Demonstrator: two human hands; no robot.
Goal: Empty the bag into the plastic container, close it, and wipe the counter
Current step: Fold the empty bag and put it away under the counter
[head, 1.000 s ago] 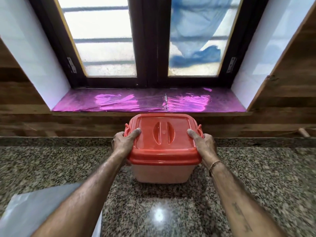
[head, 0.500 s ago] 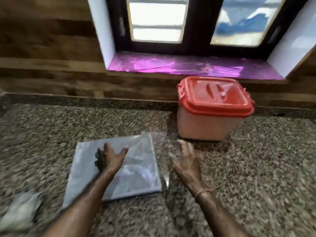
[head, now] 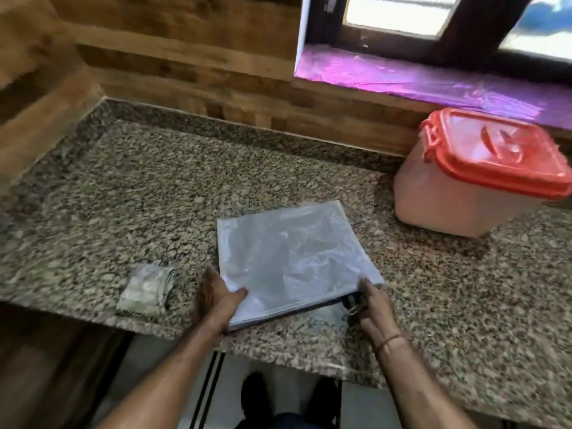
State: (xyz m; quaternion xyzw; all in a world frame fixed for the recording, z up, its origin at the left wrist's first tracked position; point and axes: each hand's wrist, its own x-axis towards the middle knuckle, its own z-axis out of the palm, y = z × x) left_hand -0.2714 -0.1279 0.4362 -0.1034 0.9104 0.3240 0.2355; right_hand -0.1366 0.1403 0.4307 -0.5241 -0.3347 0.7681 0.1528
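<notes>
Now, entries for this moment.
Left grip: left hand clasped the near-left corner of the bag, thumb on top, fingers under the edge.
Right grip: right hand pinched the near-right corner, at a small dark fitting, probably the zip pull; too blurred to confirm.
Bag: flat, grey-translucent, lying on the tabletop, near edge slightly raised between the two hands. It looked thin; contents could not be made out.
Container: plastic container stood well apart, far right by the wall, red lid seated on it, side clip apparently latched.
Step in hand (judgement): taking hold of the bag at its opening end. Whether emptying was already done could not be read from this view; the lid being on suggests either not begun or finished.
Next move (judgement): if the bag was full, lid off first, then carry the bag across mouth-up. Risk: spill on the tabletop.
Cloth: folded rag lay just left of the left hand, untouched; wiping not yet done.
Surface: speckled granite, glossy, no visible spill.
Room: wood-panelled wall, window recess lined with purple film, pale floor below.
</notes>
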